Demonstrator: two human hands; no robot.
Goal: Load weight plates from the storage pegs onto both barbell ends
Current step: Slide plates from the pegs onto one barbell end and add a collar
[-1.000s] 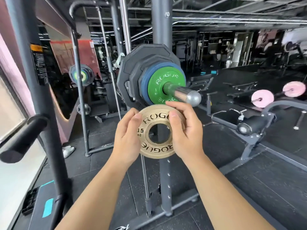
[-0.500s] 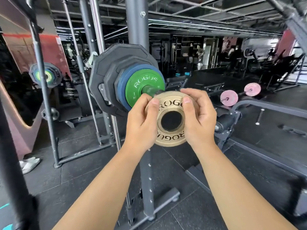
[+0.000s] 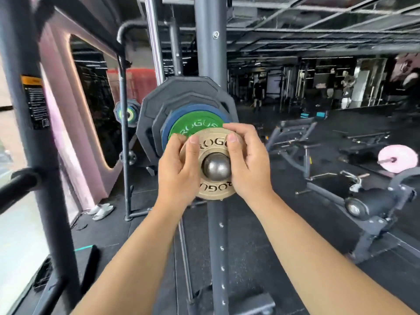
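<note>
A: What's loaded at the left?
B: Black plates, a blue plate and a green plate, each half hidden by the next.
A: The hands?
B: The left hand and right hand grip the gold plate by its sides. The bar end pokes through its hole, and the lettering is partly covered.

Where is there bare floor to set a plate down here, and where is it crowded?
Bare mat lies between the post and the bench. A smaller patch lies between the slippers and the post. Crowded: the sleeve end, where left hand and right hand grip the gold plate in front of the green plate.
</note>
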